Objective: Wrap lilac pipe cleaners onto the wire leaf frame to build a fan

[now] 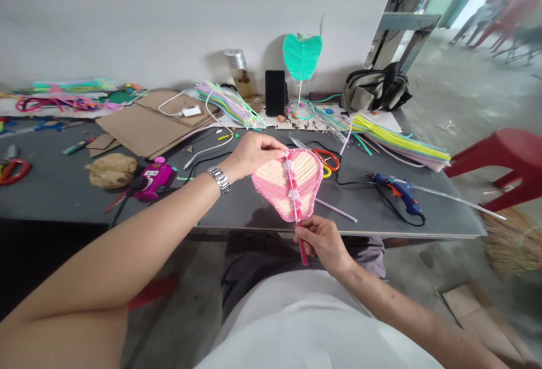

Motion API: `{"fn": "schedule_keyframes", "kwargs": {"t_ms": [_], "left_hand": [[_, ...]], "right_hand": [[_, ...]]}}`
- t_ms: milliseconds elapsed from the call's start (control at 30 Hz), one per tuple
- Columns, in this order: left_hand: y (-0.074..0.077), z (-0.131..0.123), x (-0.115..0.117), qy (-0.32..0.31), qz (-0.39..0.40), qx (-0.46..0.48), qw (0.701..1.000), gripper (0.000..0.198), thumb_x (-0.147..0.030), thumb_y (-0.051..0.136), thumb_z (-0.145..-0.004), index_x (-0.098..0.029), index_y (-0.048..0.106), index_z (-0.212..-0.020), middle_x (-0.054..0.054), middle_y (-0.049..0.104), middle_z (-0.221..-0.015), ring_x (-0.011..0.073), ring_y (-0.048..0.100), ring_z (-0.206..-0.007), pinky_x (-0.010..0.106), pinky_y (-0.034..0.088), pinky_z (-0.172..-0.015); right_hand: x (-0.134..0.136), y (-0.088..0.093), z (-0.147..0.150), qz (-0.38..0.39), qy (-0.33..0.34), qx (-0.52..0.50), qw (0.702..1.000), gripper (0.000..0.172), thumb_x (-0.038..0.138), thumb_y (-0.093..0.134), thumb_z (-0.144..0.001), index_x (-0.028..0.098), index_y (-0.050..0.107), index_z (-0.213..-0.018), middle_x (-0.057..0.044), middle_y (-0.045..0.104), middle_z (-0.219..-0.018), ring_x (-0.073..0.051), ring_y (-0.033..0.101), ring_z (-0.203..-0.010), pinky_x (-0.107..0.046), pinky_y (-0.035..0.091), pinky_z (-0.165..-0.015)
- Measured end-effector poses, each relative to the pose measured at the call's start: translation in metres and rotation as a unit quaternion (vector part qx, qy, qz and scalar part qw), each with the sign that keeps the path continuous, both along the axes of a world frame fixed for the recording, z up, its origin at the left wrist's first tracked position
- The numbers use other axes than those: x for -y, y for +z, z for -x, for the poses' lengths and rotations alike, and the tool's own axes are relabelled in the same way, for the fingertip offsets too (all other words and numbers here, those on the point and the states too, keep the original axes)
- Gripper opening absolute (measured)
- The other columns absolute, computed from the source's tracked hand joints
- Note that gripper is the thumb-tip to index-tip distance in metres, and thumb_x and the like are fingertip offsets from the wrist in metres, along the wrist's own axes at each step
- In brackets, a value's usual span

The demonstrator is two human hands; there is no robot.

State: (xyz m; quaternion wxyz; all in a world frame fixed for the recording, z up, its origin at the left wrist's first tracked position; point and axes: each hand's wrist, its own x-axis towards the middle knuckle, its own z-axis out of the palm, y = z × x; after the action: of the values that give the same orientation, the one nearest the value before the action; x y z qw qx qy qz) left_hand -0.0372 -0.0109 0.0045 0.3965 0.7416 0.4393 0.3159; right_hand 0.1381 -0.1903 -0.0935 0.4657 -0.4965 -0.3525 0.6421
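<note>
A rounded pink-and-cream fan [277,180] is held up over the front of the bench [237,206], its handle [304,254] pointing down toward the person. The left hand [254,156] has its grip pinched at the fan's top edge; the right hand [325,240] has its grip closed around the handle. Just beyond lie orange-handled scissors [333,160], with a blue glue gun [404,193] farther right. Near the wall stand a green leaf-shaped piece [302,57] and a black phone [275,92].
</note>
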Motion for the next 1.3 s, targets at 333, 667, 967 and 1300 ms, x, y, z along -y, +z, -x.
{"fn": "schedule_keyframes", "kwargs": {"t_ms": [333,667,967,1300], "left_hand": [[0.006,0.007,-0.003,-0.032,-0.001,-0.030,0.999,0.023,-0.024,0.066,-0.080,-0.023,0.085,-0.092,0.005,0.081,-0.085,0.0170,0.068,-0.074,0.027,0.053,-0.069],[0.012,0.004,-0.006,-0.061,-0.018,-0.044,0.997,0.014,-0.025,0.075,-0.077,-0.022,0.084,-0.088,0.008,0.082,-0.089,0.0180,0.072,-0.078,0.031,0.054,-0.074],[-0.001,0.003,0.003,-0.014,-0.083,-0.063,0.994,0.015,-0.028,0.072,-0.080,-0.020,0.083,-0.085,0.007,0.082,-0.089,0.0167,0.072,-0.076,0.026,0.052,-0.066],[-0.022,0.007,0.008,0.073,-0.047,-0.065,0.994,0.012,-0.029,0.074,-0.075,-0.019,0.081,-0.076,0.007,0.081,-0.083,0.0182,0.071,-0.075,0.027,0.049,-0.064]], "right_hand": [[0.001,-0.002,-0.002,0.004,-0.005,0.006,1.000,0.043,0.053,0.085,-0.065,0.017,0.063,-0.070,-0.002,0.067,-0.060,-0.006,0.043,-0.036,-0.020,0.032,-0.034],[0.000,0.001,-0.004,0.007,-0.009,0.006,1.000,0.045,0.053,0.088,-0.063,0.016,0.063,-0.074,-0.002,0.069,-0.060,-0.005,0.040,-0.036,-0.021,0.032,-0.036],[0.002,0.004,-0.014,-0.002,-0.029,0.057,0.998,0.041,0.051,0.085,-0.065,0.016,0.064,-0.071,-0.001,0.065,-0.057,-0.005,0.037,-0.040,-0.020,0.026,-0.038],[-0.004,0.004,-0.031,-0.062,0.026,0.235,0.970,0.020,0.038,0.067,-0.079,0.018,0.064,-0.074,0.000,0.065,-0.062,-0.014,0.055,-0.057,-0.027,0.040,-0.057]]}}
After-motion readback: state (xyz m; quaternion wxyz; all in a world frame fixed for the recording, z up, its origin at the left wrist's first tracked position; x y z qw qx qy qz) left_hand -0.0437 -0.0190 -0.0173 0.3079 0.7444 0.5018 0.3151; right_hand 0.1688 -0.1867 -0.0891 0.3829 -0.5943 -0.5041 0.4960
